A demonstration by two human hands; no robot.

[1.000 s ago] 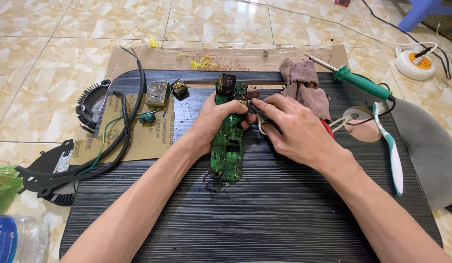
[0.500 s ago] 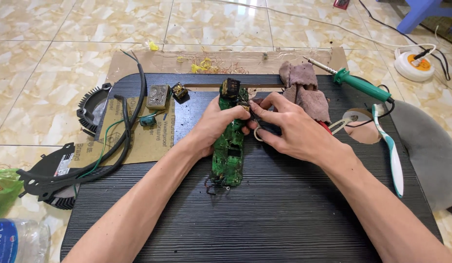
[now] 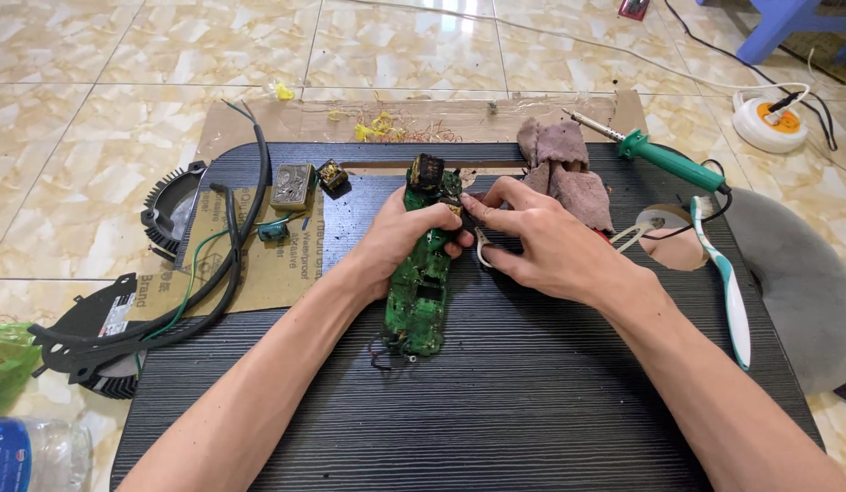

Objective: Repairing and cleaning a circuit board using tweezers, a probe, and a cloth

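Observation:
A long green circuit board (image 3: pixel 421 292) lies on the dark ribbed tabletop (image 3: pixel 496 401), with a dark blocky component (image 3: pixel 425 171) at its far end. My left hand (image 3: pixel 407 235) grips the board's upper part, fingers wrapped over its right edge. My right hand (image 3: pixel 532 239) holds small metal pliers (image 3: pixel 485 248), their tip hidden at the board's edge near the left fingers. The two hands touch at the fingertips.
A green-handled soldering iron (image 3: pixel 664 157) and a brownish rag (image 3: pixel 569 169) lie at the far right, next to a white and teal toothbrush (image 3: pixel 728 287). Loose components (image 3: pixel 291 187), black cables (image 3: pixel 227 264) and a black fan part (image 3: pixel 168 211) lie on cardboard at left. A plastic bottle (image 3: pixel 27 456) stands lower left.
Both hands stay on the board. My right hand has shifted slightly, with its fingers now stretched toward the board's edge.

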